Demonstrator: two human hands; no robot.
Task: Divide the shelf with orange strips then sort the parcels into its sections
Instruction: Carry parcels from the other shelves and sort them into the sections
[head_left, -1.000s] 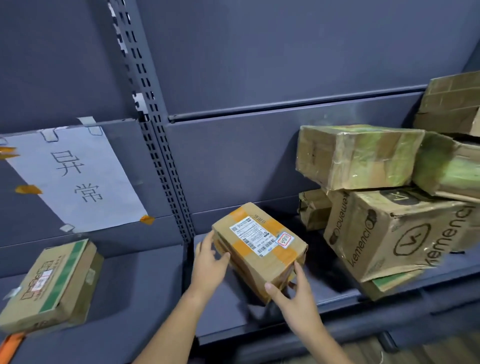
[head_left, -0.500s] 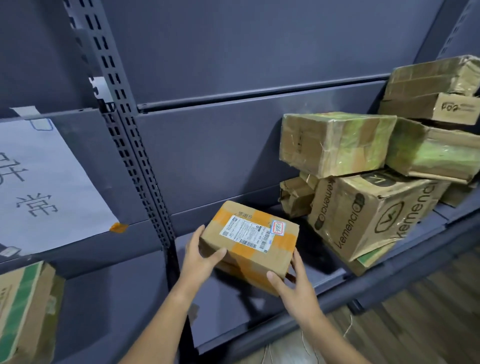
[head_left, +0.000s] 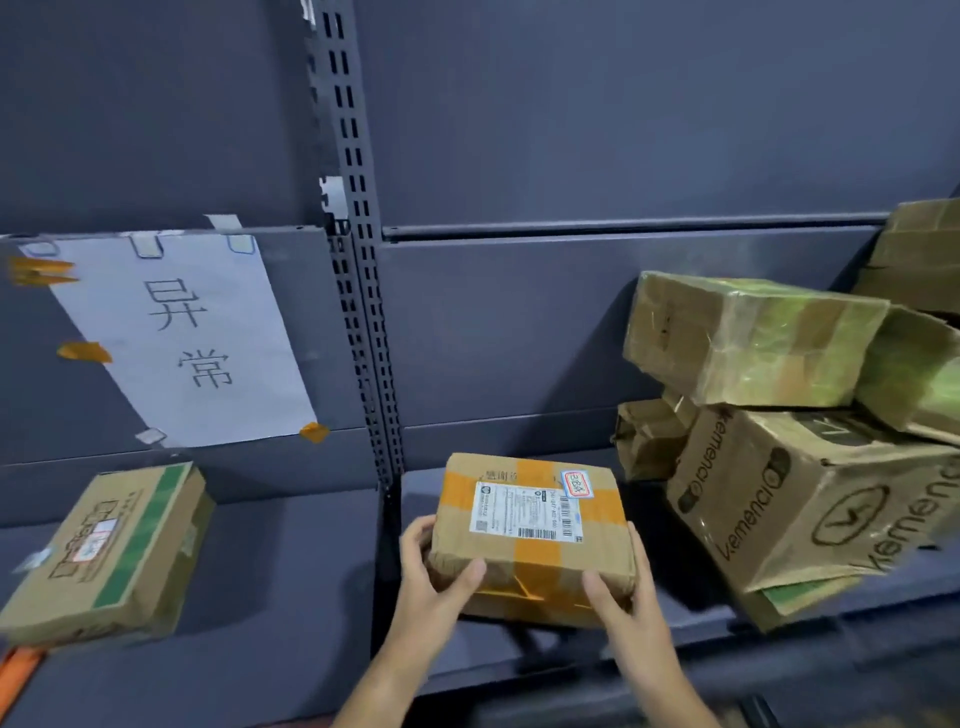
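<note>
Both hands (head_left: 524, 597) round taped parcel (head_left: 530, 530)

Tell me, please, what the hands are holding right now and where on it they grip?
Both hold the orange-taped parcel: the left hand grips its near left corner, the right hand its near right corner.

Grey shelf (head_left: 291, 561) w/ parcels (head_left: 810, 519), green-striped box (head_left: 104, 551).

A parcel (head_left: 530, 535) crossed with orange tape is gripped at its near corners by the left hand (head_left: 436, 577) and right hand (head_left: 621, 592), above the shelf (head_left: 291, 597), beside stacked boxes (head_left: 789, 431).
</note>
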